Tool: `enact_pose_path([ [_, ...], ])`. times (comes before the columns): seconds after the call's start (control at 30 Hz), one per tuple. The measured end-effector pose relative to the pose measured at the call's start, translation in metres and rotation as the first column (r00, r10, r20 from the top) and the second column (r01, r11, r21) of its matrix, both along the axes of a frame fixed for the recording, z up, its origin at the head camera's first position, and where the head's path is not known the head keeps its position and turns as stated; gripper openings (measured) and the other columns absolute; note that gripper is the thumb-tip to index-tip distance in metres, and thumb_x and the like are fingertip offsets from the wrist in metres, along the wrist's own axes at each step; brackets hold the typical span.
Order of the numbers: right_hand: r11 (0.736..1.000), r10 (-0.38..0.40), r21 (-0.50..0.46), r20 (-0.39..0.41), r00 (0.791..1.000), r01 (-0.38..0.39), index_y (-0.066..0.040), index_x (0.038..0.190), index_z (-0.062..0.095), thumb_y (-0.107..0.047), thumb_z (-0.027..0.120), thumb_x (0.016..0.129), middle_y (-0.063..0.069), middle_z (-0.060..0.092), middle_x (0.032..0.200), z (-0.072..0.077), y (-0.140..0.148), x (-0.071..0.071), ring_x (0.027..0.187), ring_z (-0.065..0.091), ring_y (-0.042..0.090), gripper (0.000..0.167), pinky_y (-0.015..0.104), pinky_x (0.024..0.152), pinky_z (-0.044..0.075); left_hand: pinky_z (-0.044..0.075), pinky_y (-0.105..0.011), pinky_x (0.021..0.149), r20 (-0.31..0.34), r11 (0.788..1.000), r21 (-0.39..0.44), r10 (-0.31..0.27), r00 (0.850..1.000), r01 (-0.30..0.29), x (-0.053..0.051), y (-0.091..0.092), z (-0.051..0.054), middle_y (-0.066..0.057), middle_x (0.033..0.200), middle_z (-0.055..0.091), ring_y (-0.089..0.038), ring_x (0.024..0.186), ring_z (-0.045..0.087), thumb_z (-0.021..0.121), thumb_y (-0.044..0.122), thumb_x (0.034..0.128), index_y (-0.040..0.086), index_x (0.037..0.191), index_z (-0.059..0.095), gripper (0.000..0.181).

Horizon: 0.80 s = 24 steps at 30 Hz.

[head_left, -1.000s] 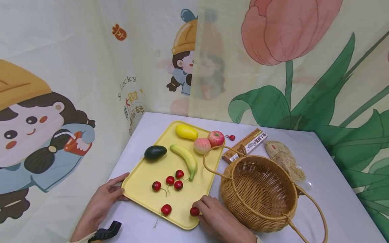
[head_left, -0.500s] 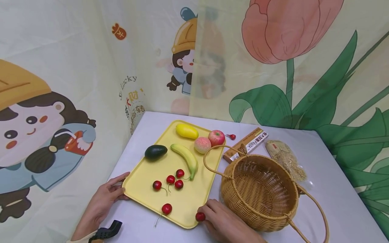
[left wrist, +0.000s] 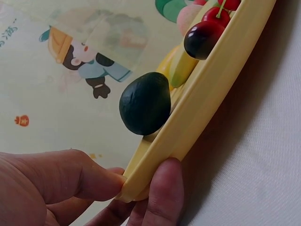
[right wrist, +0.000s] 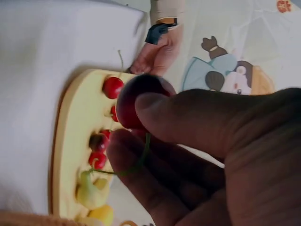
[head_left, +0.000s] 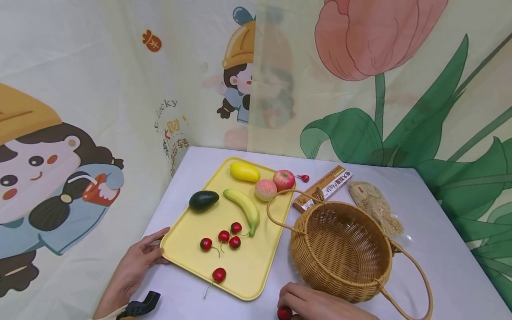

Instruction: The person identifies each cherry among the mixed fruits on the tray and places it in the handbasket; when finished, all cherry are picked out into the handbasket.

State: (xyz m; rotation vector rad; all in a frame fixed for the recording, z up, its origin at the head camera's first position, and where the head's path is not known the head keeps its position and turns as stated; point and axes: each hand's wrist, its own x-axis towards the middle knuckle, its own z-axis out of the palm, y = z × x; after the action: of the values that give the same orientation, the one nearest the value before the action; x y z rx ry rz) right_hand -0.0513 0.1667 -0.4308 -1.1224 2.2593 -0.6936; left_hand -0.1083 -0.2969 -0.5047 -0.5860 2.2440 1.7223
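My left hand (head_left: 138,260) grips the near-left corner of the yellow tray (head_left: 188,233); in the left wrist view, thumb and fingers pinch its rim. Off the tray's near-right corner, my right hand (head_left: 320,304) pinches a dark red cherry (right wrist: 129,101) between thumb and fingers, its green stem (right wrist: 146,146) hanging. On the tray lie several more cherries, one (head_left: 219,275) near the front rim with its stem over the edge. An avocado (head_left: 203,200), a banana (head_left: 245,208), a yellow mango-like fruit (head_left: 245,171), a peach (head_left: 266,190) and an apple (head_left: 284,180) also lie there.
A wicker basket (head_left: 308,271) stands right of the tray, one handle (head_left: 276,220) reaching over the tray's edge. Behind it lie a pasta box (head_left: 320,191), a bag of noodles (head_left: 374,206) and a small red item (head_left: 304,178). Printed curtains border the white table.
My right hand has carried the cherry from the tray's near-right corner rightward and toward me, off the tray. The left hand keeps its place on the corner.
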Motion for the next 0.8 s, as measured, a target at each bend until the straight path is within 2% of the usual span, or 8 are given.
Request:
enact_pose_path([
  [0.1,0.999,0.027,-0.017,0.029,0.999,-0.027,-0.032,0.131,0.062,-0.052,0.059,0.106,-0.022,0.060,0.118,0.009,0.010,0.003,0.098,0.055,-0.014,0.031,0.012,0.079,0.056,0.065,-0.025,0.082,0.003,1.000,0.001,-0.001,1.000,0.001,0.001,0.000,0.002,-0.028,0.151,0.056,-0.017,0.099,0.071,0.060,0.013,0.1085,0.013,0.166,0.039,0.061],
  [0.23,0.994,0.087,-0.065,0.000,0.996,-0.087,-0.032,0.132,0.061,-0.045,0.057,0.109,-0.017,0.062,0.121,0.019,0.024,0.006,0.104,0.056,-0.012,0.027,0.012,0.082,0.057,0.065,-0.025,0.082,0.003,1.000,0.004,0.000,1.000,0.000,0.002,0.000,0.004,-0.029,0.151,0.055,-0.017,0.099,0.071,0.057,0.009,0.1083,0.012,0.166,0.039,0.060],
  [0.4,0.992,0.120,-0.040,-0.043,0.992,-0.121,-0.030,0.137,0.060,-0.046,0.057,0.108,-0.011,0.059,0.131,0.039,0.043,0.005,0.111,0.057,-0.007,0.033,0.013,0.086,0.059,0.065,-0.025,0.082,0.009,1.000,0.000,0.010,1.000,-0.010,0.000,0.001,0.003,-0.029,0.150,0.055,-0.018,0.099,0.070,0.057,0.008,0.1080,0.012,0.166,0.039,0.061],
  [0.53,0.996,0.089,-0.018,-0.037,0.995,-0.090,-0.033,0.137,0.059,-0.048,0.060,0.106,-0.011,0.057,0.134,0.057,0.060,0.004,0.112,0.057,-0.005,0.035,0.014,0.084,0.060,0.065,-0.025,0.081,0.015,1.000,-0.004,0.023,1.000,-0.023,-0.001,0.001,0.004,-0.026,0.146,0.059,-0.017,0.098,0.070,0.059,0.010,0.1082,0.014,0.166,0.040,0.061],
  [0.67,0.999,0.035,-0.042,0.005,0.999,-0.034,-0.037,0.138,0.057,-0.044,0.062,0.106,-0.013,0.055,0.135,0.074,0.075,0.006,0.112,0.059,-0.005,0.033,0.015,0.083,0.061,0.065,-0.025,0.081,0.006,1.000,-0.006,0.015,1.000,-0.015,-0.001,0.001,0.003,-0.025,0.146,0.059,-0.017,0.098,0.070,0.060,0.012,0.1079,0.013,0.166,0.040,0.061],
  [0.8,1.000,-0.026,-0.010,-0.098,0.995,0.025,-0.040,0.137,0.054,-0.035,0.063,0.107,-0.015,0.053,0.134,0.092,0.090,0.001,0.111,0.059,-0.003,0.032,0.014,0.081,0.061,0.065,-0.026,0.081,-0.005,1.000,0.003,0.008,1.000,-0.008,0.000,0.001,0.002,-0.025,0.147,0.059,-0.018,0.098,0.071,0.061,0.012,0.1075,0.011,0.165,0.041,0.061],
])
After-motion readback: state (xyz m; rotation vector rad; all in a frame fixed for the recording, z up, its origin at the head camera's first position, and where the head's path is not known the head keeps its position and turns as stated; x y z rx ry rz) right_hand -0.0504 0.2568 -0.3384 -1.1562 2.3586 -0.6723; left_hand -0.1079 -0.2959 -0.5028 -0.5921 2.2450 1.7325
